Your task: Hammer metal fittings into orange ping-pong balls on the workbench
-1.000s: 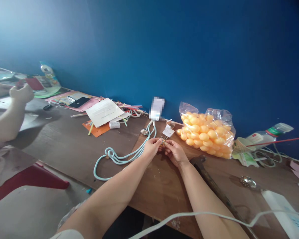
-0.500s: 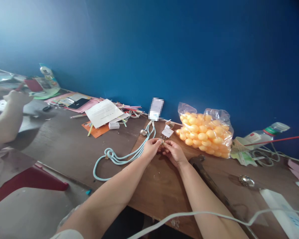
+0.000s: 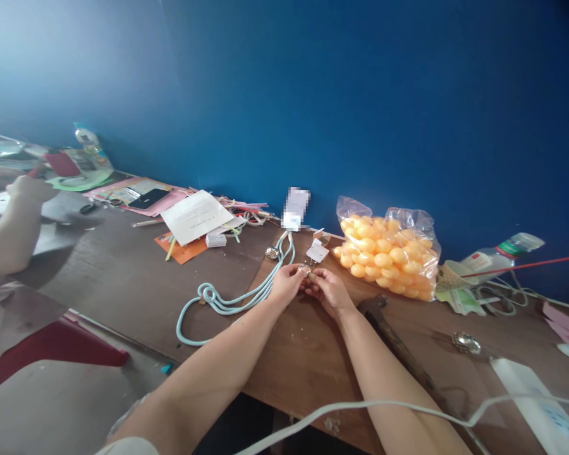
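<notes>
My left hand (image 3: 287, 282) and my right hand (image 3: 330, 289) meet over the brown wooden board (image 3: 298, 354). Their fingertips pinch a small shiny metal piece (image 3: 308, 270) between them; its exact kind is too small to make out. Just beyond the fingers lies a white paper tag (image 3: 317, 251). Left of my hands, a light blue cord (image 3: 227, 308) runs in loops up to a blurred-out card (image 3: 296, 207) by the wall. Beside the cord sits a round silvery object (image 3: 272, 253).
A clear bag of orange balls (image 3: 389, 256) stands right of my hands. A hammer (image 3: 398, 347) lies by my right forearm, and a white cable (image 3: 360, 404) crosses in front. Further right are a plastic bottle (image 3: 490, 258) and a power strip (image 3: 535, 395). Another person's arm (image 3: 16, 227) is at left.
The view has shifted very slightly. Both hands keep their pinch on the small metal piece, in nearly the same place.
</notes>
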Available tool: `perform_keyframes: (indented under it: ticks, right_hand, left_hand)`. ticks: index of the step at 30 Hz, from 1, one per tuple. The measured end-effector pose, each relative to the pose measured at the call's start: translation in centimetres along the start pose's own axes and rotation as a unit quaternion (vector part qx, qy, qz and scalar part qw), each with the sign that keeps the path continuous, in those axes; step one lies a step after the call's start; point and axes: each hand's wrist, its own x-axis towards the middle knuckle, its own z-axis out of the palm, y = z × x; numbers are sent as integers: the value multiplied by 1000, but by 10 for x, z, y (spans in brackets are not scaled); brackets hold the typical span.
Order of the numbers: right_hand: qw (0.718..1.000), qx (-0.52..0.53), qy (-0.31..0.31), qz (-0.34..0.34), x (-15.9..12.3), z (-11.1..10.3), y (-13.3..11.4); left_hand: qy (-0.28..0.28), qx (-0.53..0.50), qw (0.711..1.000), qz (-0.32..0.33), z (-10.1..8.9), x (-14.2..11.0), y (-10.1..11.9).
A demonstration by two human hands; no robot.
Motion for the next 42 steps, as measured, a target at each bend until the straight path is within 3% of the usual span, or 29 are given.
perform_keyframes:
  ticks: [11, 21, 27, 31, 35, 38, 40, 42]
  right_hand:
    - [999, 39, -25, -24, -4, 3, -3]
    - [1000, 5, -19, -24, -1, 4, 1]
    - [996, -24, -1, -84, 1, 4, 9]
    - [986, -82, 28, -145, -2, 8, 5]
    - [961, -164, 68, -214, -10, 17, -21]
    - [932, -278, 62, -223, -27, 13, -49]
    - [880, -407, 72, -234, -47, -2, -63]
    - [799, -545, 101, -231, -73, -29, -68]
  left_hand:
    - [-1, -43, 998, -34, 0, 2, 1]
    - [-9, -23, 1000, -6, -1, -3, 2]
    - [-6, -66, 998, -22, 0, 6, -1]
    - [-39, -122, 991, -27, 1, 8, -1]
    - [-76, -176, 981, -39, -2, 7, 0]
    - [-96, -206, 973, -43, -5, 5, 3]
    - [-94, -223, 969, -56, -5, 4, 5]
    - [-81, -237, 965, -77, -5, 2, 7]
